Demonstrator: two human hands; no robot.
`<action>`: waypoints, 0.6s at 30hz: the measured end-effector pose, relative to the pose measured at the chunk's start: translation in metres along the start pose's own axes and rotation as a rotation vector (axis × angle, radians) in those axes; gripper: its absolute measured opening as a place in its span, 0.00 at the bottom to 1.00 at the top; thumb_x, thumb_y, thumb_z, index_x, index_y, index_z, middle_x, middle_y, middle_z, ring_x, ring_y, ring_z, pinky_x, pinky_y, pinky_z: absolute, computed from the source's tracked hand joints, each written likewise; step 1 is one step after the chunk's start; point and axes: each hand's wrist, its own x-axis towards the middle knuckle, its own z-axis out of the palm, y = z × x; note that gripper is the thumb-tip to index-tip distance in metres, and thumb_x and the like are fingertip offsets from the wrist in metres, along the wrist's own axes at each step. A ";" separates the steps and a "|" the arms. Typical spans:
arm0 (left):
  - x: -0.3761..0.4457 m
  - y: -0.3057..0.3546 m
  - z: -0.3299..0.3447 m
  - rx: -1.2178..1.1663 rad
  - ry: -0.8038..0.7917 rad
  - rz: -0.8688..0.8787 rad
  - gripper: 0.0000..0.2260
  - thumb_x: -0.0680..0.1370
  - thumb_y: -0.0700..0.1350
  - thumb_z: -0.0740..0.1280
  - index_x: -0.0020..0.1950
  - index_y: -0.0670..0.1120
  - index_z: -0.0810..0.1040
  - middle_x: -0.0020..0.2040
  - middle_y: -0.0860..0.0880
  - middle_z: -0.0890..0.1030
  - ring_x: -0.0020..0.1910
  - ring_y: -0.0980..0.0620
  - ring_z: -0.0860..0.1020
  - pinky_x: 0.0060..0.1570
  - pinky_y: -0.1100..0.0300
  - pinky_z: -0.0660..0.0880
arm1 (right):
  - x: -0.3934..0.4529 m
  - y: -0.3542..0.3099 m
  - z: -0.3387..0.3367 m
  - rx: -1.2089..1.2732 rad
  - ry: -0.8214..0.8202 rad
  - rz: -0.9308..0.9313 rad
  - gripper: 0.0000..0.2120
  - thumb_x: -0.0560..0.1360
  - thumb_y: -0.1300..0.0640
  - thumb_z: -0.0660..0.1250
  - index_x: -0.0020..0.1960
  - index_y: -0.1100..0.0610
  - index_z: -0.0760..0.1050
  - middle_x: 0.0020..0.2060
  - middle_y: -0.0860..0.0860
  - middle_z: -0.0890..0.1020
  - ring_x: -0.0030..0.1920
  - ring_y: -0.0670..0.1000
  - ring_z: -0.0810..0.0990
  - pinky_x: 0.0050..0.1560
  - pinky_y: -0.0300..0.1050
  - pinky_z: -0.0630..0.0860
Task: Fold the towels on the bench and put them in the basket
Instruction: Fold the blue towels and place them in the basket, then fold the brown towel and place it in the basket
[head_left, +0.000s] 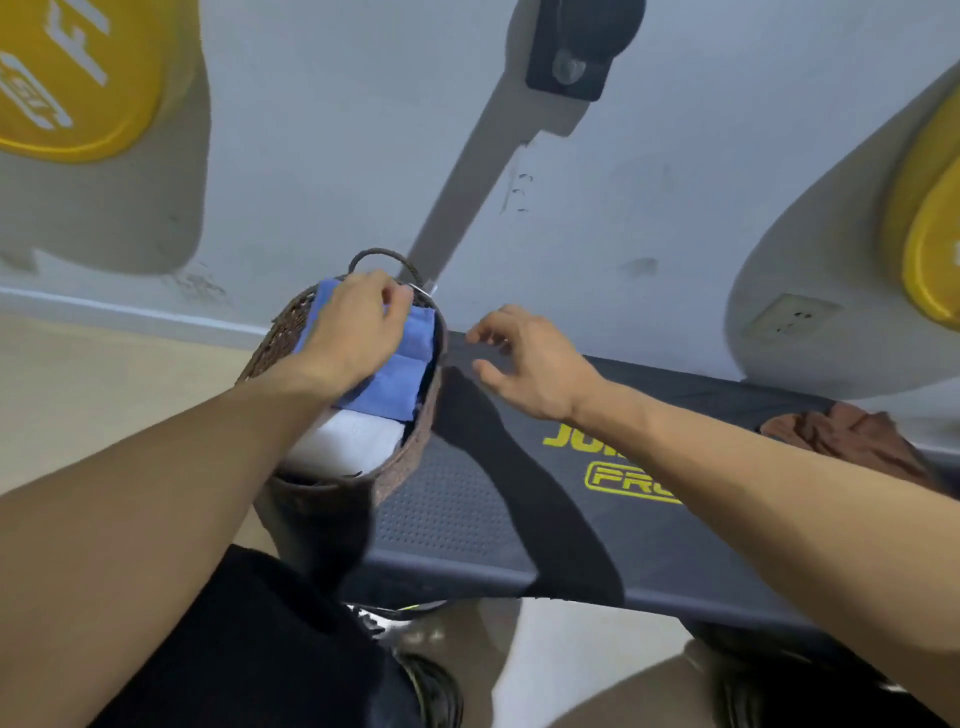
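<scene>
A brown woven basket sits on the left end of the black bench. Inside it a folded blue towel lies on top of a folded white towel. My left hand rests on the blue towel, its fingers curled over the towel's far edge by the basket rim. My right hand hovers above the bench just right of the basket, fingers loosely curled and holding nothing. A crumpled brown towel lies on the bench at the far right.
The bench stands against a grey wall with a power socket. Yellow weight plates hang at upper left and another plate at right. My shoes are on the floor below the bench's front edge.
</scene>
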 end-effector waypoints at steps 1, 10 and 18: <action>-0.002 0.019 0.007 -0.029 -0.074 0.063 0.14 0.82 0.49 0.59 0.45 0.41 0.77 0.44 0.42 0.80 0.44 0.43 0.76 0.48 0.49 0.73 | -0.013 0.015 -0.018 -0.022 0.000 0.026 0.10 0.73 0.61 0.70 0.54 0.60 0.79 0.50 0.57 0.80 0.49 0.53 0.78 0.53 0.43 0.73; -0.054 0.172 0.142 -0.121 -0.628 0.239 0.16 0.83 0.52 0.59 0.46 0.42 0.78 0.34 0.57 0.78 0.33 0.54 0.75 0.33 0.63 0.71 | -0.188 0.182 -0.174 -0.223 -0.213 0.487 0.08 0.76 0.53 0.71 0.54 0.53 0.81 0.45 0.47 0.83 0.46 0.49 0.82 0.49 0.39 0.74; -0.104 0.318 0.303 -0.231 -0.609 0.290 0.10 0.81 0.51 0.63 0.48 0.45 0.76 0.45 0.50 0.75 0.44 0.48 0.76 0.47 0.56 0.71 | -0.327 0.306 -0.184 -0.136 -0.088 0.834 0.15 0.74 0.54 0.73 0.58 0.58 0.78 0.52 0.55 0.83 0.54 0.58 0.81 0.51 0.44 0.73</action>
